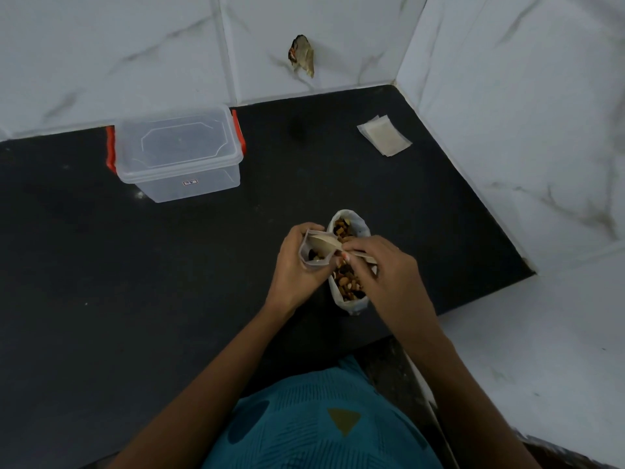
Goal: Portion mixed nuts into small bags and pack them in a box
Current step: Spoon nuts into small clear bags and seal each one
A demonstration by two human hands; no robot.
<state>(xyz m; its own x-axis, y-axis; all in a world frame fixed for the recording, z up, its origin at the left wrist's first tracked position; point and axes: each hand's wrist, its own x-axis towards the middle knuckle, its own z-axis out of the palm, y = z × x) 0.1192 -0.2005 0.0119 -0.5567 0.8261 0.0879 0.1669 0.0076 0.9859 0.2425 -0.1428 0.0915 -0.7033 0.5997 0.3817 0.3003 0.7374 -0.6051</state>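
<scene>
My left hand (297,262) grips a small clear bag (313,253) held open, with a few nuts inside. My right hand (382,265) holds a pale wooden spoon (326,243) whose bowl reaches into the small bag's mouth. Just behind and below both hands stands a large open bag of mixed nuts (348,286) on the black counter (135,282). A clear plastic box (179,157) with red latches and its lid on sits at the back left. A stack of empty small bags (385,135) lies at the back right.
White marble-look tiled walls (507,96) close the counter at the back and right. A dark broken patch (302,55) marks the back wall. The counter's front edge runs just ahead of my teal clothing (321,418).
</scene>
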